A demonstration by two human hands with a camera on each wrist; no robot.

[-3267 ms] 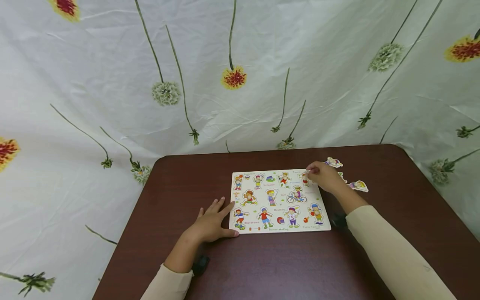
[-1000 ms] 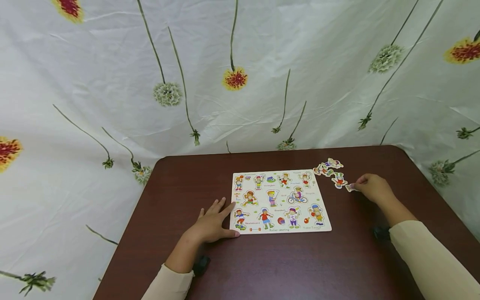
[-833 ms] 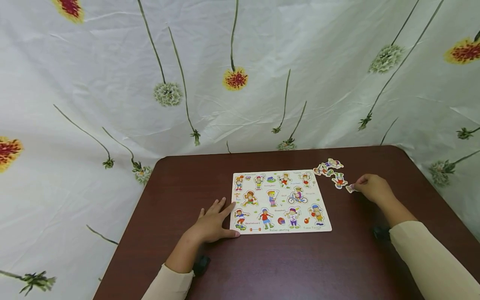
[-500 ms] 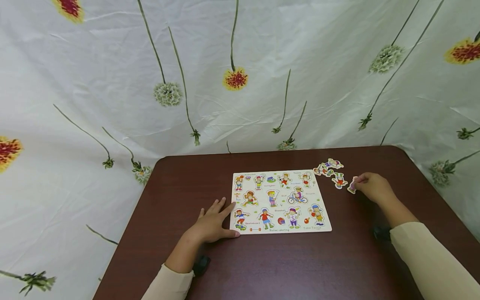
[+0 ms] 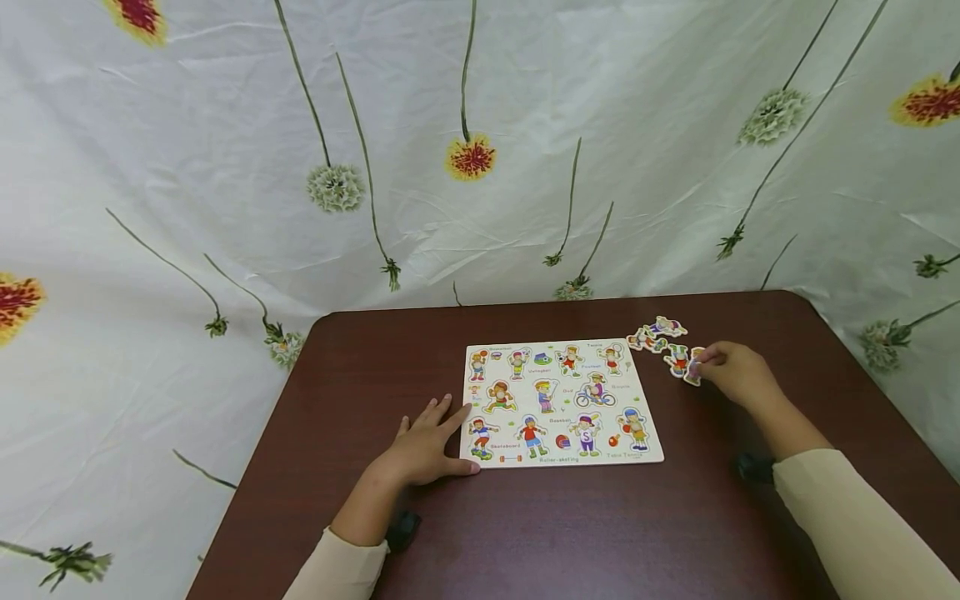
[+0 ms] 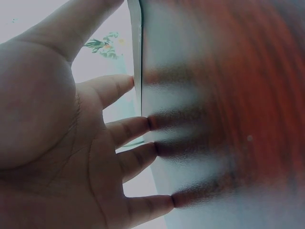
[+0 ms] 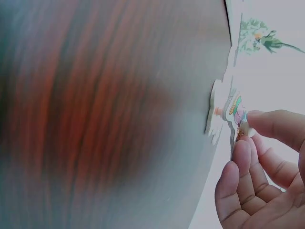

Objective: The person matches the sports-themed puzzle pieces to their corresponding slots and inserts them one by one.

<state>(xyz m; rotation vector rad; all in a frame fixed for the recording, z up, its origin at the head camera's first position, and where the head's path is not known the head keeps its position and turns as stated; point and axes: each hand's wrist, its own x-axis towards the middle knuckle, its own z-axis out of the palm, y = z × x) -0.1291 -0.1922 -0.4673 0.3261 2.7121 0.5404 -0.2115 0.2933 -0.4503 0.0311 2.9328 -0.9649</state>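
Note:
A white puzzle board printed with children playing sports lies on the dark table. My left hand rests at its left edge, fingers spread, thumb by the lower left corner and index finger by the side. In the left wrist view the straight fingertips meet the tabletop beside the board edge. Right of the board, my right hand pinches a figure-shaped puzzle piece between thumb and fingers. The right wrist view shows this piece tilted up, its lower part hidden by fingers.
Close to the held piece lies another loose figure piece. Behind it, more loose pieces overlap near the board's upper right corner. The brown table ends at a flowered white cloth behind.
The right hand left the board's upper right corner for the loose pieces on the right. It turned one piece upright and moved it left beside another. The left hand stayed put.

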